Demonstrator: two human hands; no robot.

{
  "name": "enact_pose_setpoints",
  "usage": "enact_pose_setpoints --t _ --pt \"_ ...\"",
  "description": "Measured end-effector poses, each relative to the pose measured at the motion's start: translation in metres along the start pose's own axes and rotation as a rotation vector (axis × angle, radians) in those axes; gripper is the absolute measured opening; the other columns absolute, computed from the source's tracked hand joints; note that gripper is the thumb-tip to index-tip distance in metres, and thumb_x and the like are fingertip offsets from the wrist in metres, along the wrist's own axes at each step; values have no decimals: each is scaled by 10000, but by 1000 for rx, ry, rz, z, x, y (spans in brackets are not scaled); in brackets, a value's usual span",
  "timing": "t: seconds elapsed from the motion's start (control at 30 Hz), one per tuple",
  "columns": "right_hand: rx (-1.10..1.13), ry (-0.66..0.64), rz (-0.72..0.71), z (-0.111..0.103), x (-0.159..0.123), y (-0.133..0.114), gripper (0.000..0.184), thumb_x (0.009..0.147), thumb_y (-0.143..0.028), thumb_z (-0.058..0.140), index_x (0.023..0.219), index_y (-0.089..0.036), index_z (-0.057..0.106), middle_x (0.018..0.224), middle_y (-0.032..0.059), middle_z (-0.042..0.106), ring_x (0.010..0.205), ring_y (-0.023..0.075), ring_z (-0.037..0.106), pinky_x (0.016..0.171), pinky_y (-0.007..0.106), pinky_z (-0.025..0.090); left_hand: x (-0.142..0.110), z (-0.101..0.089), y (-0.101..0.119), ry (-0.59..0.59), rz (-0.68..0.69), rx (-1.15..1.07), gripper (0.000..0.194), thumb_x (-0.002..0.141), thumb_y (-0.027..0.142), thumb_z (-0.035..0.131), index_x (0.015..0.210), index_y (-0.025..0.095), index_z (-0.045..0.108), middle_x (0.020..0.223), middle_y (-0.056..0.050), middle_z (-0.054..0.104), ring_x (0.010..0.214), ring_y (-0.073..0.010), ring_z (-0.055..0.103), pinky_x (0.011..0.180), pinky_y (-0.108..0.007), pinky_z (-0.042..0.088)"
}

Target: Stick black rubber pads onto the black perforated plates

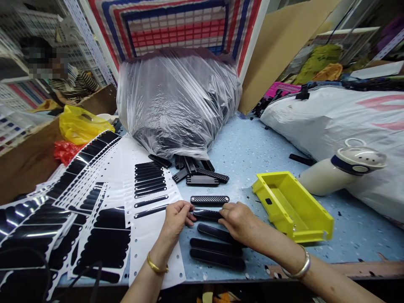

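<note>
My left hand (178, 215) pinches the left end of a glossy black strip (206, 214), and my right hand (238, 221) grips its right end. Whether the strip lies on another piece beneath it, I cannot tell. Just beyond it is a black, rounded bar with a textured face (210, 200). Nearer to me lie several smooth black bars (217, 258), one partly under my right hand. Beside my left forearm is a white backing sheet (151, 244) carrying a column of glossy black stickers (150, 185).
More sticker sheets (104, 235) cover the left side. Behind the bars, a plastic bag (179, 105) spills black pieces (202, 180). A yellow bin (265, 202) and a bottle (328, 174) stand on the right, near a white sack (315, 113). Another person (72, 82) sits at far left.
</note>
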State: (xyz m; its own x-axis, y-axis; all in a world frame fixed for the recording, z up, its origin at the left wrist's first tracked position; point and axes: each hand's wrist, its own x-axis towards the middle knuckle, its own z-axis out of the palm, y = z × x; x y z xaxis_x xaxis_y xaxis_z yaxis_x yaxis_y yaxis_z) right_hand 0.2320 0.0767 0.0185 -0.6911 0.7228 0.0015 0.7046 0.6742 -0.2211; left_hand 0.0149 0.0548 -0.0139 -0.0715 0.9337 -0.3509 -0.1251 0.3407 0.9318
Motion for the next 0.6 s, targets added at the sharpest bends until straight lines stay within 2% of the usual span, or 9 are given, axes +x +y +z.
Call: enact_pose_setpoints --t 0.13,0.3,0.6 --pt "-11 -1 1 1 0 1 140 859 -110 601 766 -137 702 766 90 697 713 213 649 642 302 421 -2 1 0 -4 46 40 339 696 453 705 726 115 703 515 -34 653 429 -120 583 439 -199 433" --pt "-24 12 -3 3 0 1 130 851 -113 619 750 -144 694 749 76 682 698 203 637 638 298 401 -3 5 -8 27 82 109 243 557 262 795 741 119 726 491 16 610 450 -110 542 464 -208 423" --pt "-88 50 -17 9 0 -1 126 842 -104 633 729 -137 677 736 77 677 681 209 636 634 307 369 -1 8 -14 86 126 138 148 581 238 758 695 144 746 494 13 607 468 -113 516 478 -220 421"
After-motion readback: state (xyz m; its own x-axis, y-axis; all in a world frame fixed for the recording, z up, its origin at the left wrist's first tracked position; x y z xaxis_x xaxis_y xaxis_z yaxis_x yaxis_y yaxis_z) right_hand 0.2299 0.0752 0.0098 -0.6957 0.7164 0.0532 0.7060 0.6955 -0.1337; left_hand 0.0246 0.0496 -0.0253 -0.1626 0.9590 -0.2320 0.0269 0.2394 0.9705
